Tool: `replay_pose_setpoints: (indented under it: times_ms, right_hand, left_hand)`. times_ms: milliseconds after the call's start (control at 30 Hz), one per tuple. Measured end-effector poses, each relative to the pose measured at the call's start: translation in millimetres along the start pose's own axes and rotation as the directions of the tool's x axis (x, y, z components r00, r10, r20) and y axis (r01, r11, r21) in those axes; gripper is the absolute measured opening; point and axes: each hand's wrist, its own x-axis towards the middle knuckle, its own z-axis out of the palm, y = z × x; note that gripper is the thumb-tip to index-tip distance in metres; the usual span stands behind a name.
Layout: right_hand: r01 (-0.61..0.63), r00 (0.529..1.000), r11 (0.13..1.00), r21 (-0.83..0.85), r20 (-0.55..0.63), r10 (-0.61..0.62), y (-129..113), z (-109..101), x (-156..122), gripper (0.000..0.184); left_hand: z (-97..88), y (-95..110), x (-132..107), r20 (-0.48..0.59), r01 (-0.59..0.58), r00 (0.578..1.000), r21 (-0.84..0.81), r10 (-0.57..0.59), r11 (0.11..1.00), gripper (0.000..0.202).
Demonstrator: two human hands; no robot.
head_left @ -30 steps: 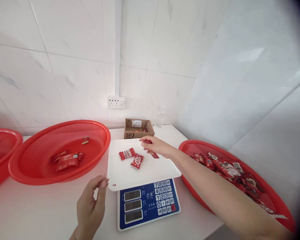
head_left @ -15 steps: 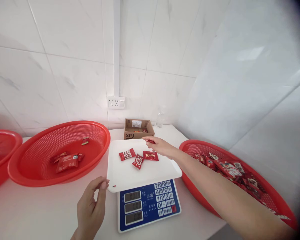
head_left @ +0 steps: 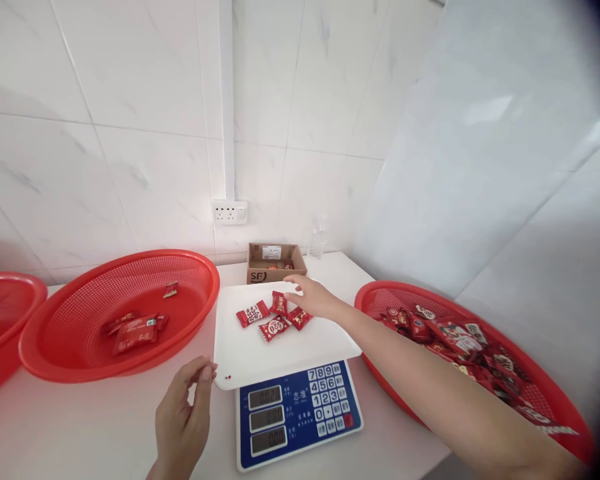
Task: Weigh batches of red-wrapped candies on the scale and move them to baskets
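My right hand (head_left: 313,295) is over the far right part of a white scale tray (head_left: 260,357), fingers apart and holding nothing. Just below its fingertips lies a small red wrapped candy (head_left: 279,303). Several red candies are grouped on the tray, among them one with a white patterned label (head_left: 253,313), one marked 520 (head_left: 274,327) and one with gold lettering (head_left: 300,318). My left hand (head_left: 184,413) stays beside the tray's near left corner, thumb and fingertips pinched together. Whether anything is between them is hidden. Below the tray shows the blue scale panel (head_left: 300,413).
A red perforated basket (head_left: 365,293) heaped with wrapped candies stands on the right. Another red basket (head_left: 45,333) with a few packets is on the left, beside a partly visible one (head_left: 10,293). A cardboard box (head_left: 276,273) and a clear plastic bottle (head_left: 318,240) stand behind.
My right hand has let go of a red candy, which now lies on the tray among the others. The candies marked 520 and with gold lettering have shifted and turned.
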Motion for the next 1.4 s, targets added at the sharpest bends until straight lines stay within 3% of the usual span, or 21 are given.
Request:
replay_pose_setpoints:
  times_ms: [133, 267, 467, 567, 833, 933, 1067, 1267, 1400]
  right_hand:
    - [0.132, 0.984, 0.990, -0.046, 0.130, -0.125, -4.2, 15.4, -16.0, 0.053]
    - [0.203, 0.940, 0.960, -0.194, 0.312, -0.136, -19.1, 27.3, -28.1, 0.071]
    - [0.337, 0.888, 0.897, -0.286, 0.413, -0.202, -31.8, 38.2, -27.2, 0.075]
    - [0.334, 0.873, 0.903, -0.271, 0.451, -0.188, -29.4, 41.0, -34.0, 0.077]
    - [0.256, 0.891, 0.926, -0.279, 0.441, -0.113, -26.0, 25.0, -67.2, 0.066]
    - [0.123, 0.926, 0.937, -0.327, 0.378, 0.011, -20.3, 16.4, -74.7, 0.067]
    - [-0.015, 0.935, 0.927, -0.375, 0.325, 0.146, -8.6, 13.1, -79.4, 0.068]
    - [0.034, 0.957, 0.947, -0.319, 0.283, 0.061, 2.8, 17.9, -65.1, 0.071]
    - [0.111, 0.958, 0.946, -0.304, 0.286, -0.021, -4.5, 19.7, -55.8, 0.076]
  left_hand:
    - [0.0, -0.5, -0.3, 0.001, -0.012, 1.000, 0.002, 0.012, 1.000, 0.023]
    - [0.3, -1.3, -1.1, 0.010, -0.006, 1.000, 0.004, 0.006, 1.000, 0.023]
    - [-0.6, -2.5, -0.3, 0.005, -0.023, 1.000, 0.024, 0.023, 0.999, 0.022]
    - [-0.4, -3.1, 0.3, 0.007, -0.022, 1.000, 0.030, 0.022, 0.999, 0.022]
    - [-0.6, -6.7, -1.5, 0.016, -0.002, 1.000, 0.017, 0.002, 1.000, 0.022]
    - [-0.4, -6.9, -1.3, 0.015, -0.004, 1.000, 0.008, 0.004, 1.000, 0.022]
    - [-0.6, -4.1, -1.3, 0.008, -0.040, 0.999, 0.007, 0.040, 0.999, 0.018]
    - [-1.8, -1.3, -0.1, 0.008, -0.080, 0.997, 0.045, 0.079, 0.996, 0.015]
    - [-1.4, -0.7, 2.1, 0.000, -0.095, 0.995, 0.052, 0.095, 0.994, 0.016]
